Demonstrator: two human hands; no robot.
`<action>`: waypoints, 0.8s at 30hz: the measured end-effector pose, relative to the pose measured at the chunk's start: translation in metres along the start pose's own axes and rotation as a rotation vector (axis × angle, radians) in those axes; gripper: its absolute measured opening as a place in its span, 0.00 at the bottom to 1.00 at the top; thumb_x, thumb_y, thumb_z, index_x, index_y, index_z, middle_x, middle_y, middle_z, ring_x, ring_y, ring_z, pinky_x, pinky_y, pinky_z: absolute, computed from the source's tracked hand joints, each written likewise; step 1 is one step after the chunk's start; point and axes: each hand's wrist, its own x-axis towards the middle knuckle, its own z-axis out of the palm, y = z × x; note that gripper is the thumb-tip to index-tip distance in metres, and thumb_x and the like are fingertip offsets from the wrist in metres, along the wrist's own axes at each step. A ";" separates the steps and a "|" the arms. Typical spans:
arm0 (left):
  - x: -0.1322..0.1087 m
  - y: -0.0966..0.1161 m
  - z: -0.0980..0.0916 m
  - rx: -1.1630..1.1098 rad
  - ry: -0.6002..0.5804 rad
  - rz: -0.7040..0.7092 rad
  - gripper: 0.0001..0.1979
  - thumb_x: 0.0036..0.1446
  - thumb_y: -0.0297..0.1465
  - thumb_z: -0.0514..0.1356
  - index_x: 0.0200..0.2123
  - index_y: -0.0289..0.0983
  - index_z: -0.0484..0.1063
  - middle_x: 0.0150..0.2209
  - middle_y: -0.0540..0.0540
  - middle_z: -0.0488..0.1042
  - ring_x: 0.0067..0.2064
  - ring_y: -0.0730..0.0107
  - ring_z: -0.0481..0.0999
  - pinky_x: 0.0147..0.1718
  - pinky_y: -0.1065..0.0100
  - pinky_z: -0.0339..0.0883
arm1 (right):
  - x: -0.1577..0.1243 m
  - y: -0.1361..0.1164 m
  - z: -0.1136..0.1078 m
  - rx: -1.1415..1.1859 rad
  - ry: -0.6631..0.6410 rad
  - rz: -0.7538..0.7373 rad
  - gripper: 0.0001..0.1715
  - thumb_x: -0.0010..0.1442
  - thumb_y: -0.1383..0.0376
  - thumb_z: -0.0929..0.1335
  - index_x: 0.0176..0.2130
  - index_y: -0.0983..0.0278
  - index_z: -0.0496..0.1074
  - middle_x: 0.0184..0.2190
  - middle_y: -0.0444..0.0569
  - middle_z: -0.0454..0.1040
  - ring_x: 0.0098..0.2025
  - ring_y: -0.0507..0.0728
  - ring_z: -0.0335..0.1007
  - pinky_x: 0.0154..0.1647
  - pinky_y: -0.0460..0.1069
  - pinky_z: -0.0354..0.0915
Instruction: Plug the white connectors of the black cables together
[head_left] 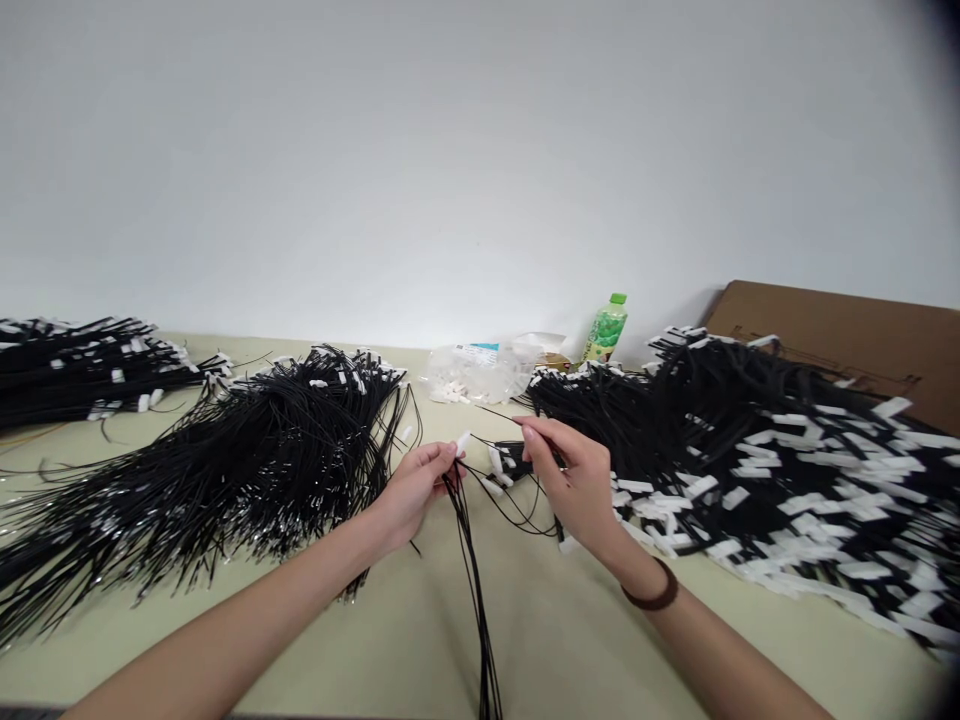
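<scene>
Near the middle of the table, my left hand [421, 485] pinches a small white connector [463, 442]. Several thin black wires [474, 580] run from it down toward the table's front edge. To its right, my right hand [568, 468] has thumb and index finger closed on a single thin black wire [496, 413], whose end points left toward the connector. Other loose black wires curve between the two hands. A dark band circles my right wrist.
A large pile of black wires [277, 450] lies left, another [67, 370] farther left. Wires with white connectors [825, 480] cover the right side. Behind stand a clear plastic bag [480, 375] of small white parts, a green-capped bottle [606, 330] and brown cardboard [832, 335] against the wall.
</scene>
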 end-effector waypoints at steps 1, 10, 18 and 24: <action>0.000 0.001 0.000 -0.001 -0.001 0.001 0.16 0.44 0.43 0.63 0.28 0.35 0.71 0.24 0.50 0.69 0.28 0.75 0.65 0.30 0.72 0.56 | 0.000 0.000 0.000 -0.003 -0.003 -0.002 0.13 0.60 0.65 0.61 0.40 0.66 0.72 0.21 0.43 0.67 0.23 0.47 0.61 0.26 0.43 0.58; -0.003 0.003 0.003 0.017 -0.007 0.008 0.16 0.45 0.43 0.63 0.28 0.34 0.70 0.25 0.50 0.68 0.28 0.75 0.64 0.29 0.72 0.56 | 0.000 -0.001 0.002 -0.023 -0.012 -0.048 0.12 0.60 0.66 0.61 0.39 0.66 0.72 0.21 0.43 0.67 0.24 0.47 0.62 0.28 0.43 0.59; -0.001 0.001 0.001 0.007 -0.017 0.000 0.16 0.45 0.42 0.63 0.29 0.34 0.70 0.25 0.51 0.68 0.30 0.76 0.65 0.32 0.73 0.57 | -0.001 -0.001 0.002 -0.034 -0.013 -0.103 0.11 0.60 0.68 0.61 0.39 0.67 0.72 0.21 0.43 0.67 0.23 0.46 0.62 0.27 0.42 0.59; -0.002 0.002 0.003 0.015 -0.019 0.008 0.17 0.45 0.43 0.63 0.28 0.34 0.70 0.24 0.51 0.68 0.28 0.77 0.64 0.31 0.73 0.57 | -0.001 -0.002 0.002 -0.049 -0.022 -0.129 0.11 0.60 0.69 0.62 0.39 0.67 0.72 0.22 0.44 0.69 0.24 0.46 0.63 0.27 0.41 0.59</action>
